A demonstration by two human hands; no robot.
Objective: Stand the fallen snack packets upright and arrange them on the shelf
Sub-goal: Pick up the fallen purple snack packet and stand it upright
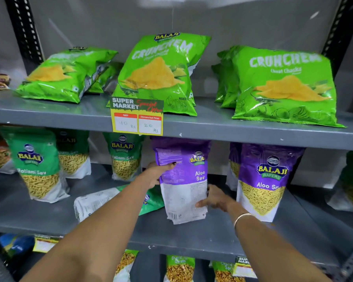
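A purple Aloo Sev packet (182,186) stands upright on the middle shelf (192,239), its printed back toward me. My left hand (154,175) grips its upper left edge. My right hand (212,198) holds its lower right side. Behind it stands another purple Aloo Sev packet (198,159). To the left a green Ratlami Sev packet (102,200) lies flat on the same shelf, partly hidden by my left forearm. More green Ratlami Sev packets (39,163) stand upright at the left.
A purple Aloo Sev packet (267,180) stands to the right. On the upper shelf (232,131), green Crunchem chip bags (159,74) lean, one bag (63,76) lying tipped at left. A price tag (137,117) hangs from the shelf edge. Lower packets (179,269) show below.
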